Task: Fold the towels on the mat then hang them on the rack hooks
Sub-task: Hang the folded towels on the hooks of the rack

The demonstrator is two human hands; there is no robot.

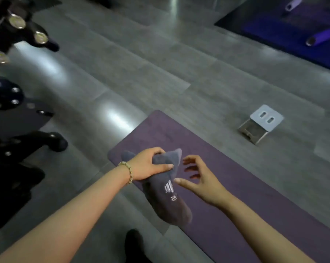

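A grey towel (168,202) with a white logo hangs bunched above the near corner of the purple mat (226,186). My left hand (149,164), with a bead bracelet at the wrist, grips the towel's upper part, thumb pressed across the cloth. Just right of the towel, my right hand (198,177) hovers with fingers spread and loosely bent, holding nothing; its thumb tip is close to the logo. No rack hooks show in this view.
A dumbbell rack (14,35) and dark weights (52,141) line the left side on the grey floor. An open metal floor socket box (259,124) stands right of the mat. A blue mat with purple rollers (320,37) lies far right. My shoe (135,243) is at the bottom.
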